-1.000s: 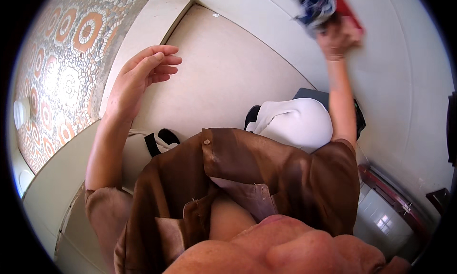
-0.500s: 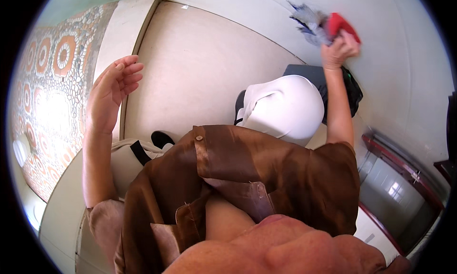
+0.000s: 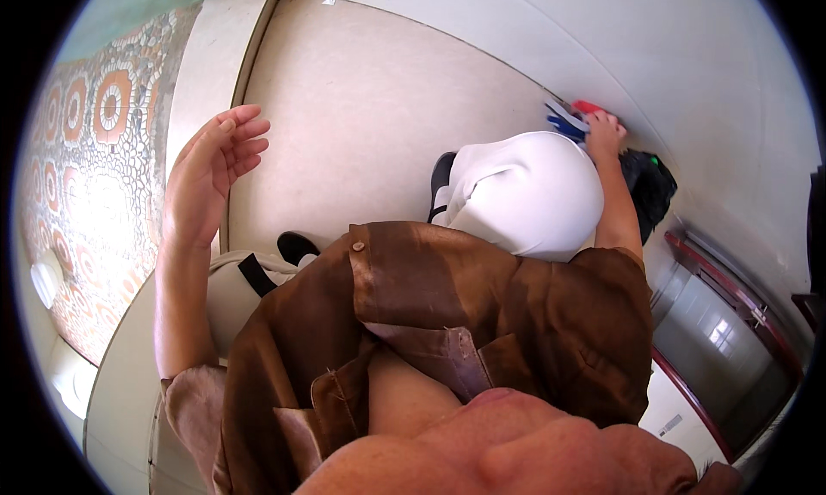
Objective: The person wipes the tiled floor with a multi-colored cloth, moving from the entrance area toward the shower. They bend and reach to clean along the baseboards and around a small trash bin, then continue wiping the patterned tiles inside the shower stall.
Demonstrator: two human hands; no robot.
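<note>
At two o'clock, the right hand (image 3: 605,134) is seen reaching down beside the foot of the pale wall (image 3: 680,56). A red piece (image 3: 588,106) and a bundle of blue and pale grey strips (image 3: 568,127) are touched by it, the red piece lying toward the wall and the strips spreading toward eleven o'clock from the hand. The right fingers are bent over the red piece; whether they are clamped on it cannot be told. The lower part of the bundle is hidden by a knee in white trousers (image 3: 525,194), so its contact with the floor cannot be judged.

Toward ten o'clock, the left hand (image 3: 209,170) is held raised, its fingers loosely curled and apart from the thumb. Beyond it, a pale ledge (image 3: 206,73) is seen, bordered on its far side by a patterned mosaic surface (image 3: 112,108). The plain, light floor (image 3: 370,99) is spread between the two hands, toward twelve o'clock.

Just above three o'clock, a black bag (image 3: 650,192) is placed near the right forearm. Toward four o'clock, a glossy panel framed in dark red (image 3: 723,340) is seen. The centre is filled by a brown shirt (image 3: 482,289).
</note>
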